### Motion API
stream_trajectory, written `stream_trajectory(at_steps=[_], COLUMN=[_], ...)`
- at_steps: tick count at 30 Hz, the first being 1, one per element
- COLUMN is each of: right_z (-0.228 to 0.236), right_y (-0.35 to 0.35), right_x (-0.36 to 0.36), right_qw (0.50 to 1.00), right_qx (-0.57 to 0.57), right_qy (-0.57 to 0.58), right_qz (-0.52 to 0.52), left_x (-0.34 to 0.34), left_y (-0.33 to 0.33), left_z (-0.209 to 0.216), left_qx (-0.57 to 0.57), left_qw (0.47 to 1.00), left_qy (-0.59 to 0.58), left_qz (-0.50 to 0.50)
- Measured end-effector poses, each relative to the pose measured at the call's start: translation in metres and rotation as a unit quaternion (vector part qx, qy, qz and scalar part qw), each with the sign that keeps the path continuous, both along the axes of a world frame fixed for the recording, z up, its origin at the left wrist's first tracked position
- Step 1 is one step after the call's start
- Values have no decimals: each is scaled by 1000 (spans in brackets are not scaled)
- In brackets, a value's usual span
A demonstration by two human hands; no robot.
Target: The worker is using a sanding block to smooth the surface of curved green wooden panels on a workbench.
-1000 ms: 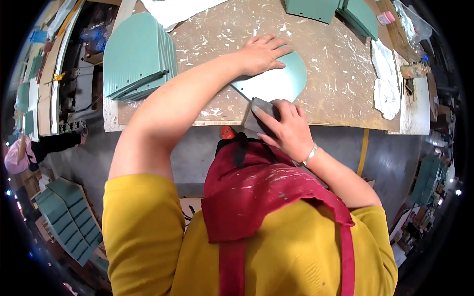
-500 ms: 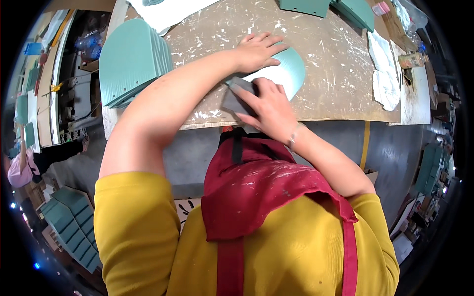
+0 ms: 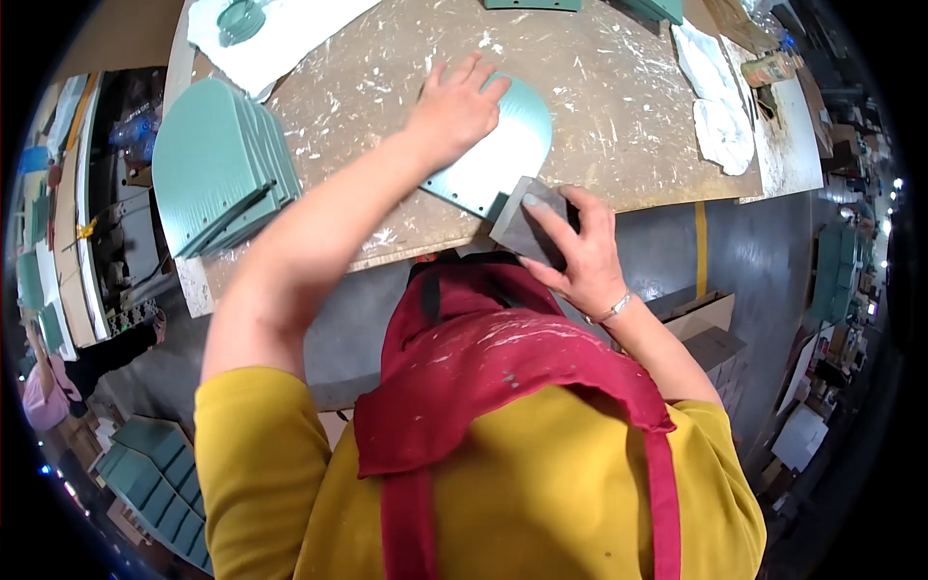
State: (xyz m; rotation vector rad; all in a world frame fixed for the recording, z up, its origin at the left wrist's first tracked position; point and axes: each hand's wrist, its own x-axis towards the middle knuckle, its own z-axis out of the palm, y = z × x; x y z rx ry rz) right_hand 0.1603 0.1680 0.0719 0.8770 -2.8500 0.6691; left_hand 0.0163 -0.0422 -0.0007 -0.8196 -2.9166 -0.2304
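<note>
A green rounded panel (image 3: 517,126) lies on the worktable, its straight edge with small holes toward me. Across its left part rests my left hand (image 3: 456,114), open, fingers spread toward the far side. My right hand (image 3: 590,253) is closed around a grey sanding block (image 3: 527,220), fingers on one side and thumb on the other. The block is tilted at the panel's near right corner, by the table's front edge; whether it touches the panel I cannot tell. To the left stands a stack of similar green panels (image 3: 213,159).
White cloths (image 3: 720,121) lie on the right of the scuffed worktable (image 3: 619,126); another white sheet (image 3: 280,39) holds a clear round dish. More green pieces (image 3: 532,4) sit at the far edge. Cardboard boxes (image 3: 704,324) stand on the floor right. A person (image 3: 53,391) is at far left.
The sanding block has moved with my right hand off the panel's face to its near right corner. The panel's holed edge now shows. My left hand remains on the panel.
</note>
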Motion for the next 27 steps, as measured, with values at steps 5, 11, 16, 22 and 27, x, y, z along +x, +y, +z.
stream_trajectory(at_steps=[5,11,16,22,27], right_z=[-12,-41,-32,-33,-23], right_y=[7,30,-8,-4,-23], right_x=[1,-93,5,-79,13], right_qw=[995,989,999,981,998], right_qx=[38,60,49,47,60], right_qy=[-13,88,-15,32,-6], right_qz=[91,-103,12,-183,-15], left_x=[17,13,13,13,12], left_y=[21,22,22,24,22], left_z=[-4,1,1,2,1], left_qx=[122,130,136,124,127], left_qw=[992,991,990,991,990], left_qy=[40,40,36,42,43], left_qz=[16,3,22,28,35])
